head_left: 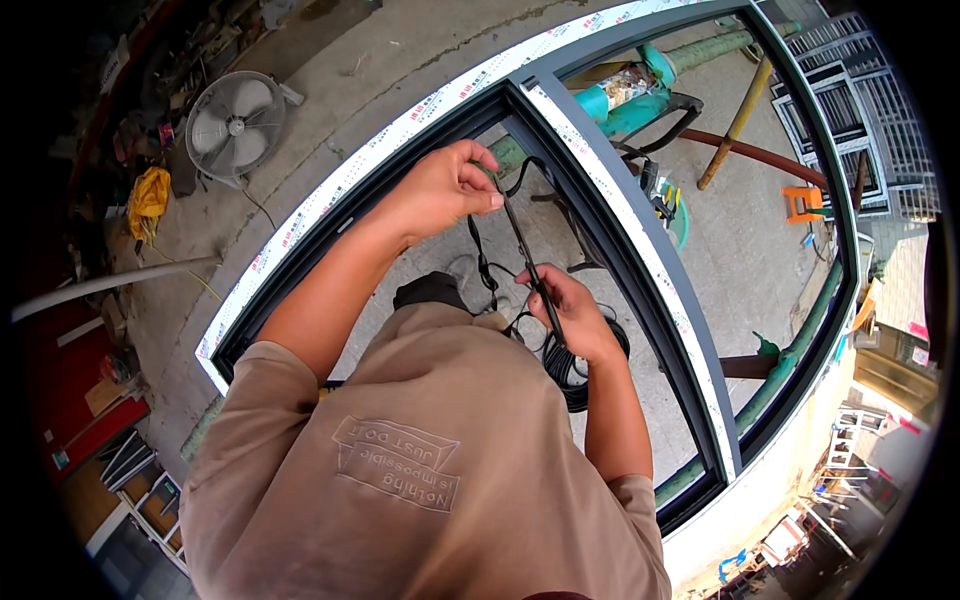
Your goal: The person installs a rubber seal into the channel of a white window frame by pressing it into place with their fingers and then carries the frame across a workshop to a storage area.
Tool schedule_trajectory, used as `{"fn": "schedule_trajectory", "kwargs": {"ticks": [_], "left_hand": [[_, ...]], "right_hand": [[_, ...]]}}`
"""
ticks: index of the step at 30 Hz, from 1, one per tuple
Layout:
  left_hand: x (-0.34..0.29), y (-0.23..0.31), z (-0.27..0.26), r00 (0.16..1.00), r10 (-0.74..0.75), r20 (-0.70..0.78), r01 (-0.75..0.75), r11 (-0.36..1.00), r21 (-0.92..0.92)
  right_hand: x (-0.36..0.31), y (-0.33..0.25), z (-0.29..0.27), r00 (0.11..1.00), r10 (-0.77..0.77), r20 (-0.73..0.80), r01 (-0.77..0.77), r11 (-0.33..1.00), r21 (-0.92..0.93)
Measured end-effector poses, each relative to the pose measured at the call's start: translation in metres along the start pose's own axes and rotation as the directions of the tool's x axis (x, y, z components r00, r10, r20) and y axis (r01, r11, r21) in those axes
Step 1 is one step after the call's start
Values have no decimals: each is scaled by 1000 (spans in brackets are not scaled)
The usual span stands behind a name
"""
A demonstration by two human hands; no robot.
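Note:
My left hand (455,190) is closed in a pinch on one end of a thin black rubber strip (520,238). Lower and to the right, my right hand (570,312) grips the same strip, which runs straight between the two hands. A loose length of it loops past my left fingers and hangs in twists. Below my right hand lies a coil of black strip (610,372), partly hidden by the wrist. Around both hands spreads a large dark grey window frame (625,215), its faces covered in white printed film. A crossbar divides it, and my hands are above the left opening.
Green pipe supports (715,50) run under the frame. Through the right opening show a teal-wrapped bundle (625,95), a green basin (680,225) with tools and an orange stool (803,204). A floor fan (236,126) stands at left; slatted metal frames (850,110) are stacked far right.

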State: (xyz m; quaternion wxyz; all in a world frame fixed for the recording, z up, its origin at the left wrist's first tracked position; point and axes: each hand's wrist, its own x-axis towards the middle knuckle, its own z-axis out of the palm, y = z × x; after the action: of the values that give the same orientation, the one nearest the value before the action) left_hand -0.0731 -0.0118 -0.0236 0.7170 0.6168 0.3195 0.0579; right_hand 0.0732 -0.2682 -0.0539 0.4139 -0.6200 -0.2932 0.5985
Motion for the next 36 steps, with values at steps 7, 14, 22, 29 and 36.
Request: {"fn": "schedule_trajectory", "kwargs": {"ticks": [7,14,22,29,36], "left_hand": [[1,0,1,999,-25,20,25,1000,-19],[3,-1,0,1000,-27,13,28,999,-25],[-1,-1,1,999,-37,-2,37,999,-31],[-12,-8,13,999,-49,22,50,998,-42],[-32,-53,67,988,-52,142,68,992,-108]], "right_hand": [[8,-7,4,1000,-11,-7,12,999,48],[14,-3,2,1000,-10,14,9,998,59],[12,-4,1,1000,-5,24,5,999,32],[3,12,3,998,4,-59,0,998,60],[-10,37,29,928,-165,-334,179,984,10]]}}
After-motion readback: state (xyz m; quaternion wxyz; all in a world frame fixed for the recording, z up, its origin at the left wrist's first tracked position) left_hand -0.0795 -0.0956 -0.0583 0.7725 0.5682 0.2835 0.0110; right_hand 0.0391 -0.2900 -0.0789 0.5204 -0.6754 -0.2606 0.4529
